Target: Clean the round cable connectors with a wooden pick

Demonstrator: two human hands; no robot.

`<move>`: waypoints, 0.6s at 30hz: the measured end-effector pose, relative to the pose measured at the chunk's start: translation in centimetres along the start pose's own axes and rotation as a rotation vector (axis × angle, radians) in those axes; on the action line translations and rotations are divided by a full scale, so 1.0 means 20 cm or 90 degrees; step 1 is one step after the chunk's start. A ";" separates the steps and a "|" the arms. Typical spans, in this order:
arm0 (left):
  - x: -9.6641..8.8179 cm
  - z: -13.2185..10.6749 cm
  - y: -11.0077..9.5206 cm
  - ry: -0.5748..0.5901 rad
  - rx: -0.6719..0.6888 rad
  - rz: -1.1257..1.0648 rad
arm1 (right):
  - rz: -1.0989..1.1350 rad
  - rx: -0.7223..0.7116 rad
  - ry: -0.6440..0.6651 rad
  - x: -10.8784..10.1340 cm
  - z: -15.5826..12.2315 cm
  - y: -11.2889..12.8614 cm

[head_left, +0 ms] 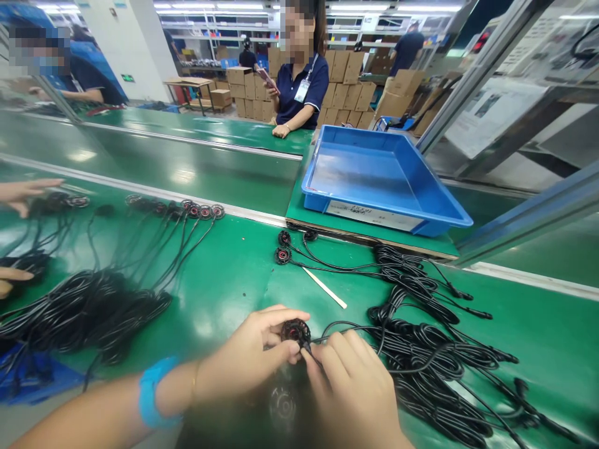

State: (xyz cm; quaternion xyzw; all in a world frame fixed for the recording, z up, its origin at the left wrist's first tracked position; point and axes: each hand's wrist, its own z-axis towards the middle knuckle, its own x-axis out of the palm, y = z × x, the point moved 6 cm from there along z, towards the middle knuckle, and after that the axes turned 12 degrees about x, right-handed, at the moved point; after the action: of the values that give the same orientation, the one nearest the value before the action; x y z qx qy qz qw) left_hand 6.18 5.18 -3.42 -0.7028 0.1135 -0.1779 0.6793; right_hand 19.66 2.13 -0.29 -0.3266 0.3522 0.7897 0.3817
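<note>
1. Head view: the left hand (259, 346) reaches in from the lower left, its wrist in a blue band (156, 391); fingers and thumb curl round a black disc (294, 330), gripping it.
2. Head view: the right hand (358, 383) comes from the lower right, back of the hand up; its fingers pinch the cable (306, 347) at the disc's edge.
3. Head view: the disc is held above the green bench (224, 274), left of the coiled cables (421, 349).

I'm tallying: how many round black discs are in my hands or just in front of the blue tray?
4 discs: one in your left hand, one near the wooden stick, one behind that, one farther right. Cables may hide more.
</note>
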 end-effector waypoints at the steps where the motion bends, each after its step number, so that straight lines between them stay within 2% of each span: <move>1: 0.00 0.00 0.00 0.000 -0.001 -0.003 | -0.001 -0.007 -0.001 0.00 0.00 0.00; 6: 0.01 0.00 0.00 0.010 0.022 0.034 | -0.019 -0.009 0.015 0.02 -0.01 -0.01; 12: 0.02 -0.04 0.01 0.078 0.012 0.012 | -0.022 -0.042 -0.021 0.00 -0.01 0.00; 18: 0.02 -0.02 -0.03 0.090 -0.002 0.002 | -0.025 -0.078 -0.030 -0.02 -0.02 0.03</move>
State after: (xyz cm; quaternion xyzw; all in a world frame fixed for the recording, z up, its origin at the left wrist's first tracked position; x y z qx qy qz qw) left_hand 6.37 4.60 -2.76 -0.6894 0.1626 -0.2254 0.6690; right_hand 19.33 1.41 0.02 -0.3376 0.2875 0.8096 0.3847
